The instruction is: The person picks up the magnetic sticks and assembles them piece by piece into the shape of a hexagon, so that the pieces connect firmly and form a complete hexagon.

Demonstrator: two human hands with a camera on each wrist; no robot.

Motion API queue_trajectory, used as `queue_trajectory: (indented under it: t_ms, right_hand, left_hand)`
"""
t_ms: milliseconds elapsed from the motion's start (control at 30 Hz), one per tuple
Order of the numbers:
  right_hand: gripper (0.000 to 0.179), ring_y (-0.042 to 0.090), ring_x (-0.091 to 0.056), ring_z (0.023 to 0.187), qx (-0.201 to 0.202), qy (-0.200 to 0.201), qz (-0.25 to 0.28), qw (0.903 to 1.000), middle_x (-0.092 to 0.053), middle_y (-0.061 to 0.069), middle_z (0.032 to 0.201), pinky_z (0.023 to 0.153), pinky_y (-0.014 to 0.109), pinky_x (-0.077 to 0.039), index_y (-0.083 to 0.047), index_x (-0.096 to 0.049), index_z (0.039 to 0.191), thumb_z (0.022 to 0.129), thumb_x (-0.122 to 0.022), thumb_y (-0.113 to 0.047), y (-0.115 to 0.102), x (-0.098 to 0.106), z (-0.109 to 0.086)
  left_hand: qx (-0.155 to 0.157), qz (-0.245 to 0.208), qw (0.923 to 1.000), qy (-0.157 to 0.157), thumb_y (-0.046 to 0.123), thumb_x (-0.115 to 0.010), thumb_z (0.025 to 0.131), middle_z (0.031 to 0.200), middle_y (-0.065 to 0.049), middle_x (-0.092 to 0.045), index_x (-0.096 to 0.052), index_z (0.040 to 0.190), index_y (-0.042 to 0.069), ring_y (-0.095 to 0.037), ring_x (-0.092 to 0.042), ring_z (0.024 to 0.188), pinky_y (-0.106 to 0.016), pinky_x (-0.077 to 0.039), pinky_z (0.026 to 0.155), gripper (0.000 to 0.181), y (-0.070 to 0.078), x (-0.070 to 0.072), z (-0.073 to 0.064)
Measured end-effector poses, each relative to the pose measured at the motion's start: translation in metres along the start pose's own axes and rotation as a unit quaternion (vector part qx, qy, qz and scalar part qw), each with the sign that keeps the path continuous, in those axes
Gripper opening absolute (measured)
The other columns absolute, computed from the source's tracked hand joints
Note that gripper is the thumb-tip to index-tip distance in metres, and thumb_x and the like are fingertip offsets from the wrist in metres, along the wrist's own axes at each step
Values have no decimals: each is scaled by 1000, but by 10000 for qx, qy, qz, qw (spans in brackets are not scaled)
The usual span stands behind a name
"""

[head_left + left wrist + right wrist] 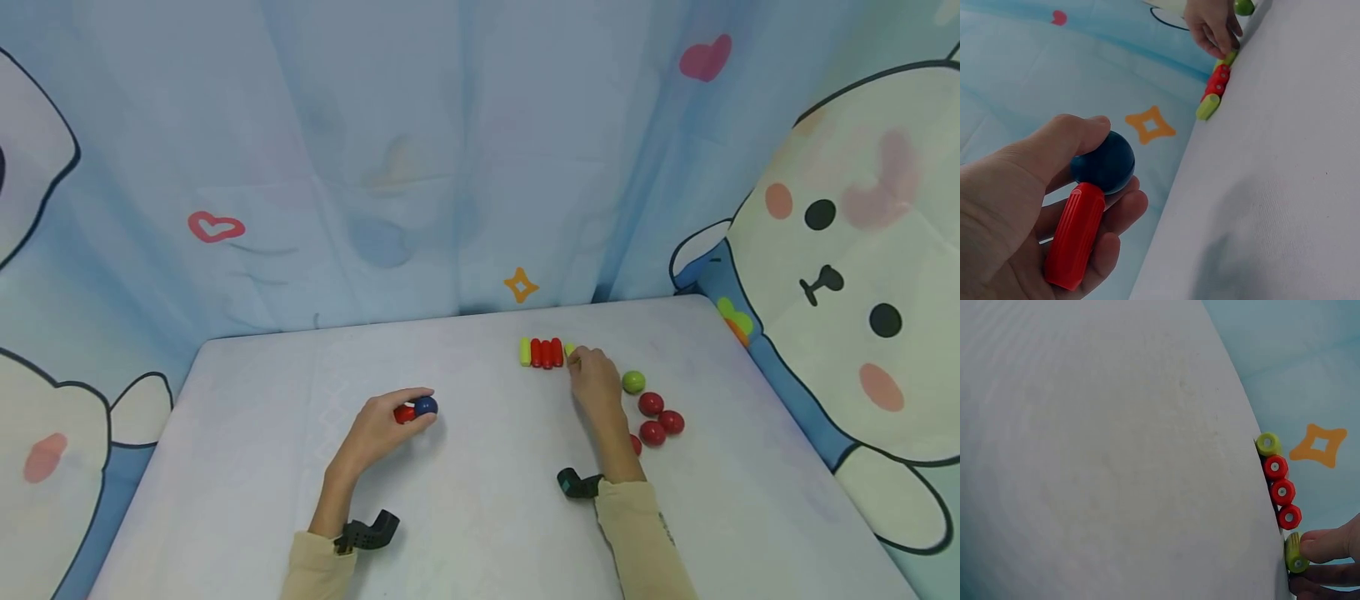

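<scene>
My left hand (384, 427) holds a dark blue ball (1105, 164) and a ribbed red rod (1075, 237) above the table. The ball touches the rod's upper end, with the thumb over the ball and the fingers curled behind the rod. Toward the table's back edge, my right hand (596, 385) pinches a yellow-green rod (1296, 553) between thumb and fingers. Left of it in the head view, several red rods (546, 353) lie side by side, with another yellow-green rod (525, 352) at the row's far end.
On the white table (480, 500), a green ball (633, 382) and several red balls (652, 432) sit right of my right hand. The right forearm partly covers one red ball (637, 445). A blue patterned curtain (420, 167) hangs behind the table.
</scene>
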State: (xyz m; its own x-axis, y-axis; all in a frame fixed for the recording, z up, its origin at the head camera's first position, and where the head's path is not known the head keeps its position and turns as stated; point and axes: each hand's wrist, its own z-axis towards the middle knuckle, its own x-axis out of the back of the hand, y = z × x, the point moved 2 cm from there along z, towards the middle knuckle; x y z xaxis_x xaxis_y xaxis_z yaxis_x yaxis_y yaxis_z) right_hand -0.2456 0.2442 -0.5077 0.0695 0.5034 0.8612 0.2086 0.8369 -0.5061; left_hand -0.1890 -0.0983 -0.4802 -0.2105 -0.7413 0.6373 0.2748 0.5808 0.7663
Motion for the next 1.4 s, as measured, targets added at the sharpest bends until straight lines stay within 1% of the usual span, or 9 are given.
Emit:
queue_trajectory:
  t_ms: [233, 467, 667, 767, 867, 967, 1133, 1333, 1400]
  right_hand:
    - [19, 32, -59, 86, -1, 119, -122, 9999, -60, 21, 98, 73, 39, -50, 3, -61, 109, 98, -52, -10, 1, 4, -2]
    - [16, 30, -57, 82, -262, 29, -230, 9994, -58, 19, 95, 70, 37, -48, 2, -58, 106, 97, -54, -11, -2, 7, -6]
    - [20, 32, -57, 94, -402, 480, 393, 9973, -58, 18, 106, 84, 46, -50, 0, -55, 111, 96, -56, -13, -4, 15, -11]
    - [26, 32, -58, 100, -210, 771, 984, 9919, -59, 17, 116, 91, 48, -50, -4, -54, 119, 96, -57, -15, -10, 24, -13]
    - [30, 31, -61, 102, 255, 784, 1711, 9818, -62, 16, 120, 91, 44, -53, -6, -56, 123, 95, -56, -16, -21, 31, -14]
    - [30, 28, -63, 102, 718, 644, 2348, 9672, -64, 14, 119, 84, 32, -57, -7, -59, 123, 94, -56, -17, -31, 34, -16]
    - [26, 22, -63, 98, 1261, 297, 3085, 9424, -65, 13, 116, 74, 12, -51, -7, -62, 118, 93, -60, -14, -46, 27, -21]
    - [23, 25, -67, 95, 1988, -595, 3597, 9097, -64, 17, 114, 80, 16, -54, -3, -63, 116, 93, -61, -8, -66, 11, -31]
    - [23, 26, -68, 94, 2171, -812, 3559, 9053, -64, 17, 114, 81, 17, -54, -3, -63, 115, 93, -62, -7, -71, 5, -34]
  left_hand:
    - [-39, 21, 10000, -17, 34, -73, 86, 126, -8, -66, -66, 125, 19, -21, -64, 104, -32, -57, 81, 42, 2, 0, 1]
    - [-28, 46, 10000, 5, 32, -73, 86, 126, -8, -66, -66, 125, 20, -21, -64, 104, -33, -57, 82, 41, 2, 1, -1]
    - [-13, 8, 10000, 16, 31, -74, 86, 126, -8, -66, -66, 125, 20, -22, -64, 105, -33, -58, 82, 41, 4, 2, -3]
    - [-10, 5, 10000, 31, 32, -73, 86, 127, -8, -65, -65, 126, 21, -23, -64, 108, -34, -57, 84, 42, 4, 2, -3]
    - [-44, 3, 10000, 39, 30, -73, 87, 128, -9, -65, -65, 127, 19, -24, -63, 111, -36, -57, 85, 42, 4, 2, -3]
    - [-110, 6, 9999, 31, 29, -72, 88, 128, -9, -65, -64, 128, 18, -25, -63, 112, -37, -57, 86, 42, 3, 2, -3]
    - [-141, 97, 9998, 49, 29, -71, 88, 128, -10, -65, -63, 129, 16, -26, -63, 112, -38, -57, 87, 43, 3, 3, -3]
    - [-13, 173, 9998, 42, 31, -69, 90, 132, -13, -62, -60, 133, 13, -29, -61, 118, -42, -54, 92, 48, 3, 4, -2]
    - [44, 148, 9999, 27, 31, -68, 91, 133, -13, -61, -59, 134, 12, -29, -61, 118, -43, -54, 93, 48, 3, 5, -2]
